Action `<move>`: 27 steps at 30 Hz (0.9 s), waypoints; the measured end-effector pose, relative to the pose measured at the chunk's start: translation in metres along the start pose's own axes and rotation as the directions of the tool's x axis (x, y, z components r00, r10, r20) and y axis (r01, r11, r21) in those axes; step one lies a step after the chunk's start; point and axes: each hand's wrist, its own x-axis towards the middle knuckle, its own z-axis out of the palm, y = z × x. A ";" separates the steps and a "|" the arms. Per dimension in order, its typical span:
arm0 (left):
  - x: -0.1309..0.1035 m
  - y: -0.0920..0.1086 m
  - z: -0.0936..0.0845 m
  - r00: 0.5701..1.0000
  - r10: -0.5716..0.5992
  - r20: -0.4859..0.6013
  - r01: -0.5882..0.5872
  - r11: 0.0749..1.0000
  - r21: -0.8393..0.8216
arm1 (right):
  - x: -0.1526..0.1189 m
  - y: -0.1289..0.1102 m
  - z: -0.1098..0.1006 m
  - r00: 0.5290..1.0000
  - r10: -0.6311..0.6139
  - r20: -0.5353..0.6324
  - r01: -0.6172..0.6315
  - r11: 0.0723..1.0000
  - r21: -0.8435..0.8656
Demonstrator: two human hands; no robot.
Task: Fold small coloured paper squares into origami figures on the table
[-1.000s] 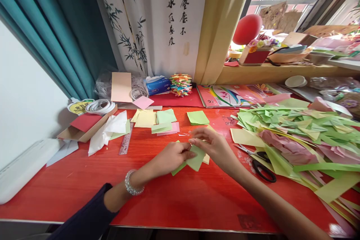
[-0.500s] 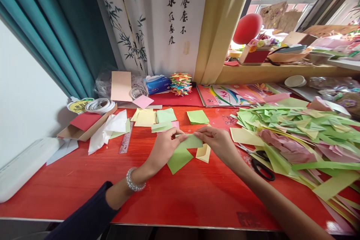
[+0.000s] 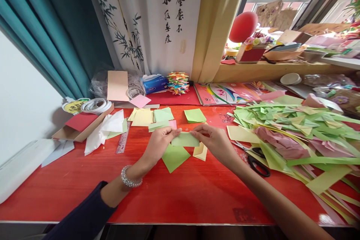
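Note:
A folded pale green paper [image 3: 185, 139] is stretched between my two hands, its long sides running left to right. My left hand [image 3: 161, 143] pinches its upper left corner, and my right hand [image 3: 214, 140] pinches the upper right one. Below it, a brighter green square [image 3: 175, 158] lies on the red table [image 3: 157, 195], its top partly covered. A folded cream paper [image 3: 200, 152] rests just under my right hand. Beyond the hands is a stack of green squares [image 3: 195, 116]; yellow sheets [image 3: 142, 117] and mint sheets [image 3: 163, 114] lie left of it.
Black-handled scissors [image 3: 258, 165] lie right of my right hand, beside a heap of green paper strips [image 3: 287, 120]. A ruler [image 3: 123, 140], white tissue [image 3: 105, 131] and cardboard tray [image 3: 81, 133] are at the left. A folded-paper ornament [image 3: 178, 83] stands at the back.
The held paper now appears flatter and level, with more of its face showing. My left hand has moved slightly left. The whole view has shifted a little.

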 end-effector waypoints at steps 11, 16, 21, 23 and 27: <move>0.001 0.006 0.002 0.995 0.069 0.065 -0.071 0.997 0.024 | 0.001 0.004 0.003 0.984 0.025 0.174 -0.036 0.997 0.064; 0.001 0.005 0.001 1.000 -0.002 0.023 0.002 1.000 0.010 | 0.001 0.004 0.003 0.974 0.030 0.223 -0.063 0.988 0.144; 0.001 0.004 0.001 1.000 0.001 0.020 -0.001 1.000 -0.002 | 0.001 0.004 0.005 0.962 0.056 0.266 -0.107 0.978 0.178; 0.001 0.003 0.001 1.000 0.008 0.017 -0.007 1.000 -0.020 | 0.001 0.003 0.005 0.957 0.066 0.282 -0.123 0.974 0.191; 0.000 0.002 0.000 1.000 -0.012 0.028 0.014 0.998 -0.068 | 0.001 0.002 0.004 0.943 0.048 0.328 -0.122 0.971 0.206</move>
